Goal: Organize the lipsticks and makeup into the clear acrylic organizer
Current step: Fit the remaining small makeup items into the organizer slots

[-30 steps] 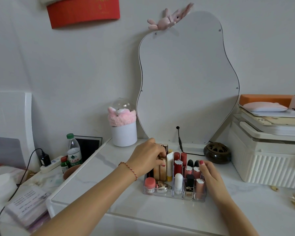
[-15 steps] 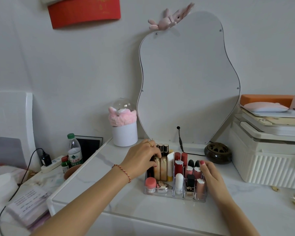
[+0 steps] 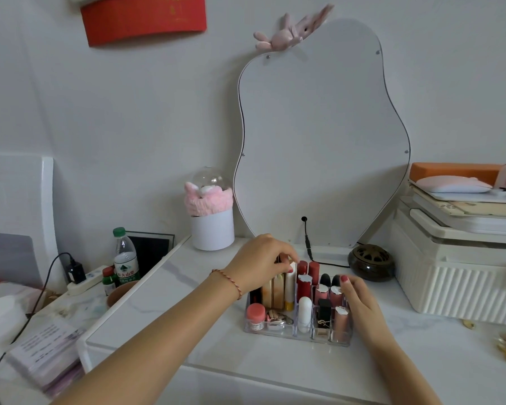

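Note:
The clear acrylic organizer (image 3: 275, 331) stands on the white table in front of the mirror. It holds red lipsticks (image 3: 303, 285), pink ones (image 3: 341, 320), a black one (image 3: 324, 314), a white tube (image 3: 304, 312), a pink-lidded jar (image 3: 256, 312) and tall beige tubes (image 3: 278, 290). My left hand (image 3: 260, 261) hovers over the back-left compartment, fingertips pinched on the top of a tall tube. My right hand (image 3: 362, 305) lies against the organizer's right side, fingers wrapped on its edge.
A wavy mirror (image 3: 319, 135) leans on the wall, with a cable (image 3: 307, 244) at its foot. A white cup (image 3: 212, 232) stands to the left, a dark round burner (image 3: 370, 261) and a ribbed white box (image 3: 462, 282) to the right. A water bottle (image 3: 125, 258) sits on the lower side table.
My left hand went left off the tall tubes, then came back right and now covers their dark caps. My right hand has stayed on the organizer's side.

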